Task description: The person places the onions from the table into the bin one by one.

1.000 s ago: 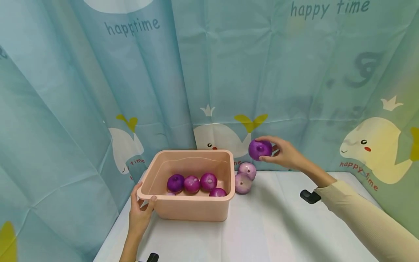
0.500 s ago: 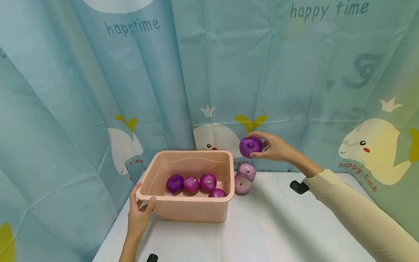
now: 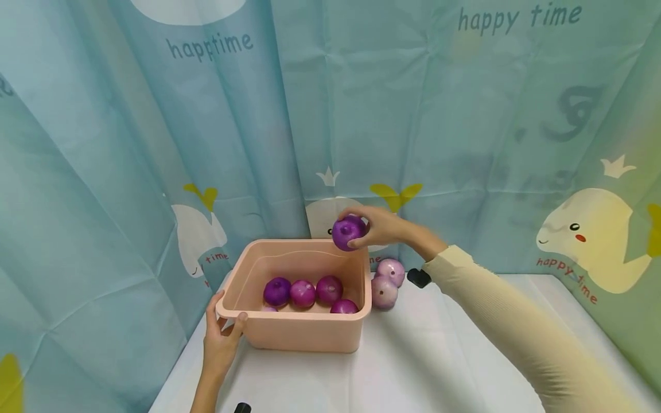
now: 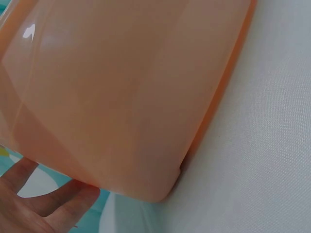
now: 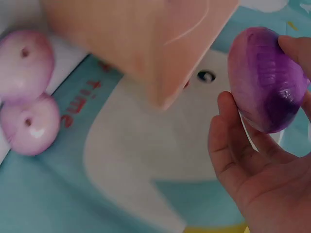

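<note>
We see the right hand (image 3: pixel 384 226) holding a purple onion (image 3: pixel 348 232) in the air over the far right corner of a pink tub (image 3: pixel 304 332), fingers and thumb curled round it. The onion is a deep, glossy violet, round and slightly flattened, with a small dimple at one end; in the right wrist view its skin (image 5: pixel 266 80) shows fine lengthwise streaks and a soft shine, cradled between thumb and fingertips (image 5: pixel 228 141).

The tub is smooth salmon-pink plastic, rectangular with rounded corners and a rolled rim. Up close in the left wrist view its wall (image 4: pixel 126 92) looks faintly translucent and glossy. Our left hand (image 3: pixel 221 338) grips its near left corner, thumb hooked over the rim and fingers under the lip.

Inside the tub we count four onions plainly: a dark purple one (image 3: pixel 277 291), a pinker one (image 3: pixel 302 293), a magenta one (image 3: pixel 329 288) and one low against the near wall (image 3: pixel 344 307); a sliver of something more shows near the left, too hidden to tell.

Just beside the tub's right wall, two pale lilac onions (image 3: pixel 387 284) lie on the table (image 3: pixel 413 367), touching each other. The table is covered with a white, finely woven cloth. Behind them hangs a creased teal curtain (image 3: pixel 155 143) printed with white whales and "happy time". A small black object (image 3: pixel 419 277) sits at the wrist of the cream ribbed sleeve (image 3: pixel 506 332), which crosses above the table's right half.
</note>
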A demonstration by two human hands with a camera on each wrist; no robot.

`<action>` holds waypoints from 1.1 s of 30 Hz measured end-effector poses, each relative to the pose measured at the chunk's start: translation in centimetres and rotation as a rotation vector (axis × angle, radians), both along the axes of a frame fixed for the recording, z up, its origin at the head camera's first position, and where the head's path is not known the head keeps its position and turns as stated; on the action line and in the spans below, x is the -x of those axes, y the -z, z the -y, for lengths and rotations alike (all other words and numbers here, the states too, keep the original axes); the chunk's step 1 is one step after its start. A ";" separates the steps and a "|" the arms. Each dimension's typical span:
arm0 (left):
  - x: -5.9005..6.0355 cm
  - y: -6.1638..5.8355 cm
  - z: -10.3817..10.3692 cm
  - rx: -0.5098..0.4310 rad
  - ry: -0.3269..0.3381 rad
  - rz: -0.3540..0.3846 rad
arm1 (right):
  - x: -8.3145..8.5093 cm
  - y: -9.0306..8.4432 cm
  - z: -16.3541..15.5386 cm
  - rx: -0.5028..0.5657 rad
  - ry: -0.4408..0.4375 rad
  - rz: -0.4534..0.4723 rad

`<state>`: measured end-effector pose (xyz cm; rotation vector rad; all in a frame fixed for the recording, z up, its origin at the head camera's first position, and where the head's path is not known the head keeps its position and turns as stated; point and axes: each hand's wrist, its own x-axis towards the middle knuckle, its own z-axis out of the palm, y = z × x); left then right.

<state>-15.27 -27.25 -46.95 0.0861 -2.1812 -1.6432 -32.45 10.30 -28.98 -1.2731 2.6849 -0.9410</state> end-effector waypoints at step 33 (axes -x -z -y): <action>0.0 0.2 0.2 -0.008 0.016 -0.005 | -0.5 2.0 9.3 -0.255 -0.138 0.177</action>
